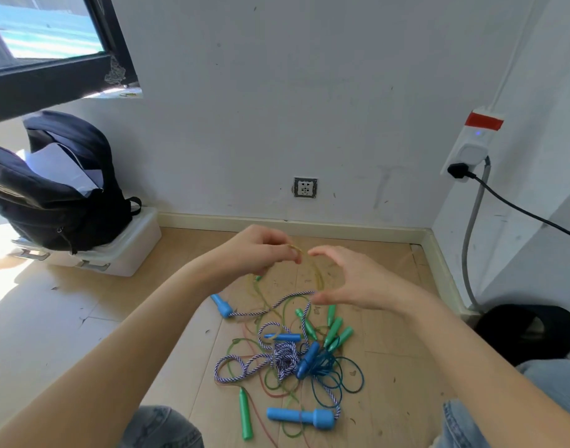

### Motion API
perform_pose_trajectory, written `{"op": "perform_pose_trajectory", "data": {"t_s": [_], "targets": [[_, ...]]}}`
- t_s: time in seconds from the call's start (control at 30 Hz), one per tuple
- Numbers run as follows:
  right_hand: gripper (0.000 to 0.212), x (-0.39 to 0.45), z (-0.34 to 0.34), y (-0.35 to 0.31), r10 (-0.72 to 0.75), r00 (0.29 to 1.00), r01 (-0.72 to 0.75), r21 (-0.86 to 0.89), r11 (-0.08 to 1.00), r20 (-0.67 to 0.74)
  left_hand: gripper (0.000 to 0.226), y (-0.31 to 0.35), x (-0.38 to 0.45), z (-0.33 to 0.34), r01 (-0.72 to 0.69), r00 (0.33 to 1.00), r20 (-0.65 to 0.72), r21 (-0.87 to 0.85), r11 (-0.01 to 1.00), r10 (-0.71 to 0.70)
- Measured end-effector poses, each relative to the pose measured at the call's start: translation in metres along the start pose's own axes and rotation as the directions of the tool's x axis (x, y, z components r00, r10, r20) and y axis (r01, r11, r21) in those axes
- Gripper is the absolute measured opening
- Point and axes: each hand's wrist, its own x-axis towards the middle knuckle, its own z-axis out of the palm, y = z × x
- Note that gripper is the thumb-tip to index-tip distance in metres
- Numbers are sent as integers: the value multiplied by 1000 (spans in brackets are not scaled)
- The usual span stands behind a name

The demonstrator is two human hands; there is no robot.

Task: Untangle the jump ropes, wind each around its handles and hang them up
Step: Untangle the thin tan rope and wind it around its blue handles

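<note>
Plastic handles [301, 417] (glossy), wood floor [83, 318].

Corner of a plain indoor room, probably domestic. White painted walls [309, 92] meet a light wood-pattern floor [67, 312] at a cream skirting board [277, 223]. A black-framed window [51, 72] far left, a wall socket [305, 187], a plugged-in power strip [471, 147] right, and a dark backpack [57, 195] on a white storage box [128, 250].
</note>
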Motion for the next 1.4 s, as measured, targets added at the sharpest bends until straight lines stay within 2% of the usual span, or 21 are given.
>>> {"op": "perform_pose_trajectory", "data": {"t_s": [0.13, 0.2, 0.3, 0.33, 0.4, 0.47, 0.5, 0.53, 0.6, 0.7, 0.73, 0.8, 0.87, 0.93, 1.0, 1.03, 1.1, 1.17, 1.2, 1.3, 1.4], "targets": [[9, 2, -1, -8, -86, 996, 93, 281, 955, -35, 21, 2, 4, 11, -42, 998, 40, -59, 997, 45], [22, 4, -2, -6, 3, 986, 61, 377, 924, -166, 25, -6, 5, 10, -16, 998, 62, 51, 999, 12], [23, 2, -14, -1, 257, 916, 4, 646, 763, -309, 36, -22, 2, 9, 70, 969, 177, 473, 878, -172], [21, 3, -17, 2, 292, 900, -14, 649, 761, -323, 40, -25, 1, 8, 100, 953, 178, 577, 810, -244], [19, 2, -19, 6, 240, 930, -131, 358, 924, -279, 41, -25, 0, 5, 140, 955, 118, 623, 769, -270], [56, -1, -10, 5, 173, 974, -177, -17, 984, -147, 36, -15, 1, 2, 97, 984, 80, 511, 854, -160], [76, -3, -6, 1, 140, 986, -146, -71, 987, -89, 32, -9, 2, 2, 63, 990, 90, 411, 910, -109], [88, -5, -2, -5, 89, 995, -90, -42, 995, -43, 27, -3, 2, 3, 34, 991, 115, 308, 951, -73], [82, -5, 1, -10, -26, 998, 16, 164, 986, 62, 17, 4, 1, 7, 0, 985, 171, 182, 983, -31], [29, -6, -4, -13, -91, 989, 24, 478, 878, 117, 15, 4, 0, 9, -7, 979, 205, 56, 998, -5], [16, -6, -5, -14, -63, 997, 30, 520, 854, 46, 17, 2, 0, 8, 4, 979, 203, 3, 1000, -4], [13, -3, -8, -13, 36, 978, 93, 585, 806, -205, 23, -3, 0, 6, 41, 974, 222, -10, 999, -38], [13, -1, -15, -10, 151, 875, 188, 612, 768, -459, 31, -10, 0, 7, 102, 948, 269, 253, 962, -171], [14, 1, -21, -6, 215, 798, 194, 578, 793, -563, 38, -15, -1, 9, 161, 906, 257, 529, 833, -338], [9, 1, -17, -2, 152, 890, 38, 403, 915, -429, 42, -10, -1, 3, 191, 937, 94, 672, 716, -338], [21, 0, -12, -3, 121, 949, -54, 229, 972, -290, 41, -6, -1, -4, 171, 972, 1, 690, 703, -237], [70, -2, 2, -5, 98, 992, -101, -37, 994, -84, 32, 6, -2, -15, 61, 998, -58, 567, 822, -34], [87, -3, 10, -17, -9, 996, 11, 20, 1000, -91, 20, 18, -6, -14, -57, 998, 41, 370, 927, 45], [77, 0, 10, -19, -56, 994, 64, 89, 994, -93, 16, 20, -7, -10, -84, 992, 113, 315, 945, 50], [9, 0, 7, -22, -98, 995, 101, 274, 956, -23, 16, 13, -4, 0, -104, 981, 191, 320, 942, 43], [22, 0, -7, -13, 55, 978, 53, 491, 870, -203, 25, -6, -2, -2, -6, 972, 217, 392, 920, -86]]}}
